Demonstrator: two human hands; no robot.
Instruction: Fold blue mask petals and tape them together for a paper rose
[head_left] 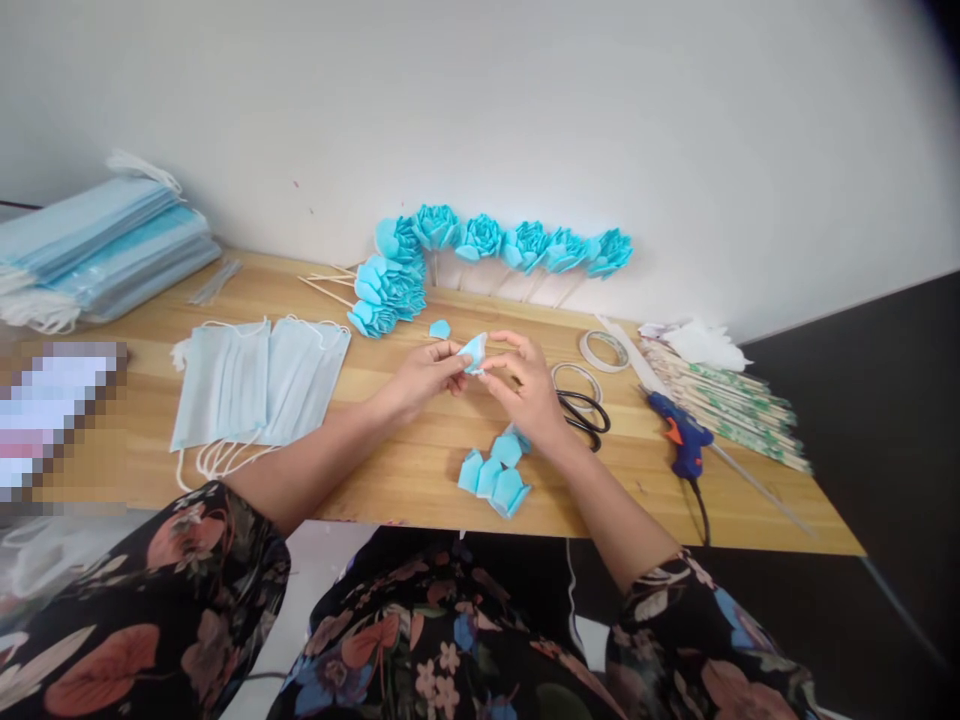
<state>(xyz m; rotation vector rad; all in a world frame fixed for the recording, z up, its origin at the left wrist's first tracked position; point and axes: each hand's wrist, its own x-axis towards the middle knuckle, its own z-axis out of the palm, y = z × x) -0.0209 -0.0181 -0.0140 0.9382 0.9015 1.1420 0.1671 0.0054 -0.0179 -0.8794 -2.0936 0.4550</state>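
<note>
A small blue fabric petal (474, 350) is pinched between my two hands above the middle of the table. My left hand (431, 378) grips it with thumb and forefinger from the left. From the right, my right hand (521, 378) closes its thumb and fingertips on the petal's lower right edge. One loose petal (439, 329) lies just behind my left hand. In front of my right hand rests a group of cut blue petals (495, 475), partly overlapping. Under the right wrist, part of that group is hidden.
Blue flowers on sticks (480, 238) line the wall. Face masks (225, 385) lie left, with packed stacks (105, 245) behind and a blurred device (52, 415). At right are scissors (589, 415), tape rolls (604, 350), a blue glue gun (682, 435) and wrapped sticks (727, 400).
</note>
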